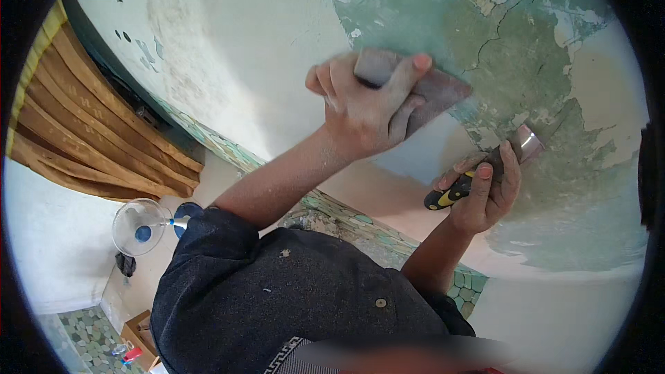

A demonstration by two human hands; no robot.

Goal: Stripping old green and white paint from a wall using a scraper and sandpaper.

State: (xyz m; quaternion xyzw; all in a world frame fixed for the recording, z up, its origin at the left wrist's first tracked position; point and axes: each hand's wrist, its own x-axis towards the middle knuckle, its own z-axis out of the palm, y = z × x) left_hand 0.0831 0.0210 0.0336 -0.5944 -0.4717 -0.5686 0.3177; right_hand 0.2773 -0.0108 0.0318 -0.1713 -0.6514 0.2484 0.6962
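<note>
My left hand (364,107) is raised in the middle of the view, fingers closed round a flat grey-brown plate (443,93) with a straight edge. The plate lies near or against the patched wall (395,7); whether it touches I cannot tell. Its exact kind is partly hidden by my fingers. Lower and to the right, my right hand (488,190) grips a putty knife with a black-and-yellow handle (450,194). The knife's shiny metal blade (530,143) points up and right, close to a bare greenish-grey patch.
Cracks and peeling paint run over the wall's upper right. A brown curtain (90,118) hangs at the left. Behind my left sleeve stands a fan (138,227). A cardboard box (140,336) sits at the lower left, and a stone-patterned strip (339,211) borders the wall's bottom.
</note>
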